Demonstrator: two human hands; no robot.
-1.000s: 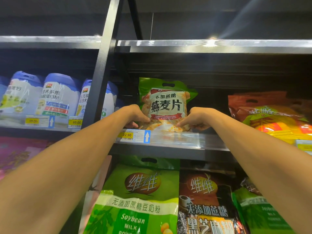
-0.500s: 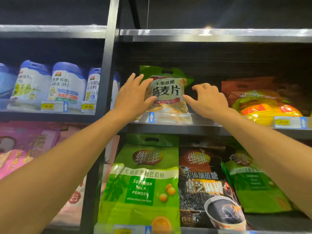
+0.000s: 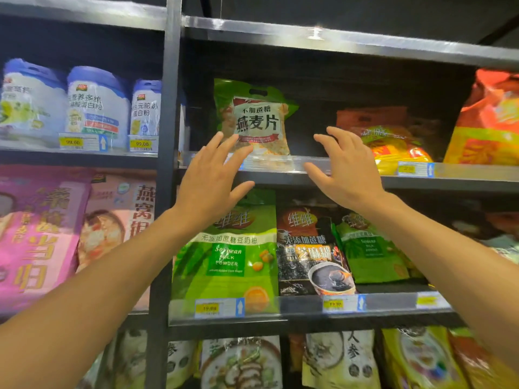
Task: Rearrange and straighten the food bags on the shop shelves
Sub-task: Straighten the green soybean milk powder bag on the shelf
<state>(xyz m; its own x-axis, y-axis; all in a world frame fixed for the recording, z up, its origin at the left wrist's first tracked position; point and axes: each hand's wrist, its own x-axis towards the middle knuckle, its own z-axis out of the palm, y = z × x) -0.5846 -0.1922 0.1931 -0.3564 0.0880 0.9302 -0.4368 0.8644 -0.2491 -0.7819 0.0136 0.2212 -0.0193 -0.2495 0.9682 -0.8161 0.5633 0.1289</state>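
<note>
Both grips wide and empty: the left grip [image 3: 213, 178] and right grip [image 3: 346, 171], fingers spread and holding nothing, hover before the front rail of the middle shelf [image 3: 463, 175]. The green oat bag [image 3: 257, 119] stands on that shelf above and beyond them, between the two, its long axis about upright and its printed face to the aisle. The left fingertips [image 3: 224, 141] overlap the bag's lower left corner; whether they touch it cannot be told. The right grip is apart from the bag's right edge, with dark shelf space between. Any further straightening looks likely to fall to the nearer left grip, reaching up and forward. A yellow bag [image 3: 393, 147] lies farther right, and a soybean milk powder bag [image 3: 224, 256] stands below.
</note>
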